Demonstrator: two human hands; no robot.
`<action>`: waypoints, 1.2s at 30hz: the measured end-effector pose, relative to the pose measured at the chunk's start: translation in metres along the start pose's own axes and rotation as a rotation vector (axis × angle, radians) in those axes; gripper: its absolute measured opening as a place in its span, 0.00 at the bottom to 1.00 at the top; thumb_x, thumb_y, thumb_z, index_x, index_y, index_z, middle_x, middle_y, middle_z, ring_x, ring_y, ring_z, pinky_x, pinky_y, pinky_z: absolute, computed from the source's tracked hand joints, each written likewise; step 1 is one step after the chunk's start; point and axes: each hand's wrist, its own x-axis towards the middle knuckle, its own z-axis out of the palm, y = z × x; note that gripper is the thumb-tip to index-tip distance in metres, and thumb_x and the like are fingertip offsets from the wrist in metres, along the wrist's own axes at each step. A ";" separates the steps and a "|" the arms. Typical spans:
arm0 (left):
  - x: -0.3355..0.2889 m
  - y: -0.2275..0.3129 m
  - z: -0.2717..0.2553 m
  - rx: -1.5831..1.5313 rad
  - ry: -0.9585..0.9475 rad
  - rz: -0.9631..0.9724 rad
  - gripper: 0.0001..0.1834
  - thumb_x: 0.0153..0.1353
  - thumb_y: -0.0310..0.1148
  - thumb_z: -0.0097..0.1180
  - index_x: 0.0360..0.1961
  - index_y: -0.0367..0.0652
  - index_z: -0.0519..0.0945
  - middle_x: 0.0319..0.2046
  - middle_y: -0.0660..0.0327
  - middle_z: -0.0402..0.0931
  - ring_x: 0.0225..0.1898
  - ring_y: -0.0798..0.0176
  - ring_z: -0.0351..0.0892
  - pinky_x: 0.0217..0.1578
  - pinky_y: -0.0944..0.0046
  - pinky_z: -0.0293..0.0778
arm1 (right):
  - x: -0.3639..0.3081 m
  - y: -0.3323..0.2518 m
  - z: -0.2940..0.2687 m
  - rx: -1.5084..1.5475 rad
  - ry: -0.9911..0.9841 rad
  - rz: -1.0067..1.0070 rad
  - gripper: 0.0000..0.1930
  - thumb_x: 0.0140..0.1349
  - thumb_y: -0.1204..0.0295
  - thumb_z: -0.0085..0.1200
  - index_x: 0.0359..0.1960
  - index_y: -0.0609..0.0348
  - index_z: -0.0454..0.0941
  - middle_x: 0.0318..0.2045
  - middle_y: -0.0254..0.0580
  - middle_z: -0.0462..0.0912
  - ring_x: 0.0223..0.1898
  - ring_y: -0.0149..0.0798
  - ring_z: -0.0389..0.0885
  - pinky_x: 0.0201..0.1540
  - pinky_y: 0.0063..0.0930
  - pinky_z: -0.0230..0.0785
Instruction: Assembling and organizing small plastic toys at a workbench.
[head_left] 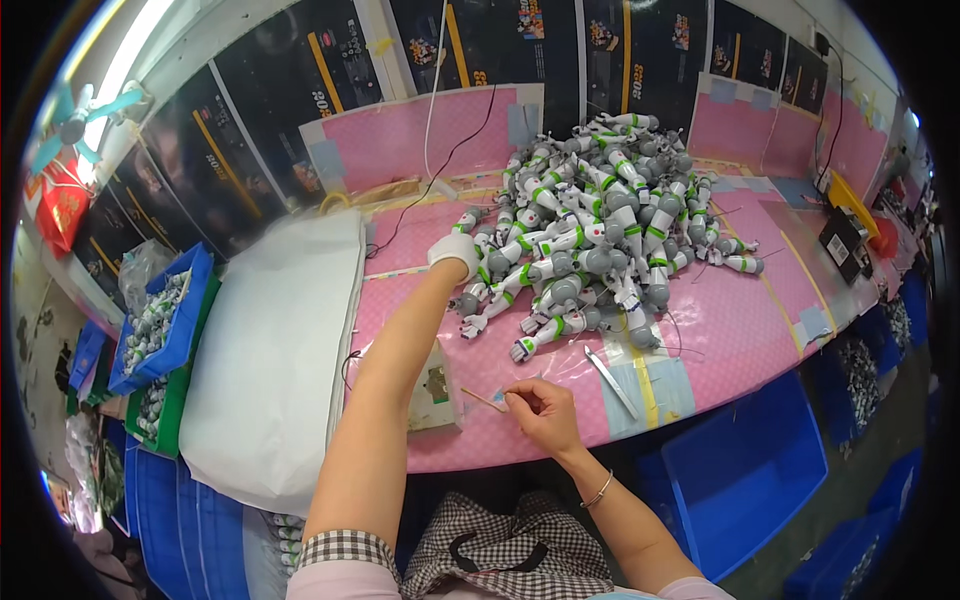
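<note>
My left hand (455, 257), in a white glove or wrap, reaches to the left edge of a heap of toy arms (600, 215). The arms are white, grey and green, with thin wires sticking out of some. I cannot make out whether its fingers grip one of them. My right hand (545, 412) is closed in a pinch on a thin tan stick (483, 399), held low over the table's front edge. A small light box (437, 392) with a greenish top stands between my forearms. Metal tweezers (611, 382) lie right of my right hand.
The table has a pink covering (730, 330). White sheets (275, 350) are stacked at left, beside a blue bin (165, 320) of small grey-white parts. A large blue bin (745, 475) sits below the table at right. A dark cable (440, 170) hangs at the back.
</note>
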 end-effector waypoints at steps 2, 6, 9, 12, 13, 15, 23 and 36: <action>-0.002 -0.009 -0.004 -0.059 0.091 -0.048 0.20 0.55 0.41 0.51 0.43 0.38 0.78 0.33 0.48 0.80 0.36 0.50 0.81 0.37 0.57 0.76 | 0.000 -0.001 0.000 0.019 0.001 0.037 0.04 0.54 0.79 0.56 0.32 0.65 0.79 0.23 0.30 0.79 0.21 0.18 0.72 0.22 0.12 0.62; -0.037 -0.055 -0.050 -0.756 -0.188 -0.218 0.11 0.60 0.34 0.50 0.38 0.38 0.78 0.27 0.59 0.78 0.30 0.62 0.78 0.34 0.63 0.75 | -0.001 -0.007 0.002 0.073 -0.029 0.091 0.04 0.56 0.78 0.55 0.31 0.65 0.79 0.21 0.30 0.78 0.20 0.18 0.71 0.21 0.13 0.62; -0.095 -0.082 -0.071 -1.500 -0.206 -0.084 0.12 0.63 0.33 0.48 0.45 0.40 0.74 0.35 0.61 0.77 0.34 0.61 0.78 0.40 0.59 0.75 | -0.003 -0.006 -0.004 0.041 -0.019 0.096 0.04 0.57 0.77 0.55 0.31 0.64 0.79 0.20 0.29 0.78 0.19 0.18 0.71 0.19 0.13 0.61; -0.168 -0.090 -0.085 -1.953 -0.308 0.226 0.18 0.64 0.38 0.48 0.53 0.42 0.68 0.42 0.60 0.74 0.41 0.60 0.76 0.47 0.53 0.73 | -0.004 -0.006 -0.007 0.043 0.001 0.100 0.03 0.57 0.77 0.55 0.31 0.63 0.79 0.20 0.29 0.77 0.18 0.18 0.70 0.18 0.14 0.60; -0.193 -0.082 -0.090 -2.086 -0.273 0.164 0.19 0.64 0.40 0.48 0.53 0.42 0.67 0.42 0.60 0.73 0.43 0.60 0.75 0.49 0.51 0.71 | -0.004 -0.001 -0.008 0.055 0.042 0.108 0.04 0.57 0.77 0.55 0.32 0.63 0.79 0.20 0.28 0.77 0.18 0.18 0.70 0.18 0.13 0.60; -0.234 -0.082 -0.081 -2.312 -0.124 0.041 0.17 0.64 0.41 0.47 0.50 0.43 0.69 0.41 0.59 0.72 0.46 0.58 0.73 0.50 0.47 0.70 | -0.001 -0.007 -0.001 0.052 0.046 0.067 0.05 0.58 0.76 0.54 0.34 0.63 0.79 0.21 0.29 0.77 0.19 0.19 0.70 0.19 0.13 0.61; -0.302 -0.062 -0.042 -2.569 0.035 -0.222 0.18 0.64 0.40 0.46 0.49 0.39 0.66 0.39 0.57 0.72 0.45 0.53 0.73 0.55 0.39 0.66 | -0.020 -0.055 0.053 0.174 -0.382 -0.014 0.11 0.61 0.75 0.52 0.43 0.67 0.75 0.31 0.38 0.79 0.27 0.25 0.76 0.30 0.16 0.70; -0.352 -0.077 -0.026 -2.281 -0.182 -0.060 0.15 0.60 0.35 0.55 0.46 0.44 0.70 0.44 0.59 0.74 0.49 0.52 0.75 0.45 0.50 0.78 | -0.026 -0.057 0.024 0.061 -0.652 -0.171 0.18 0.52 0.84 0.58 0.46 0.62 0.78 0.33 0.39 0.82 0.32 0.27 0.81 0.36 0.19 0.74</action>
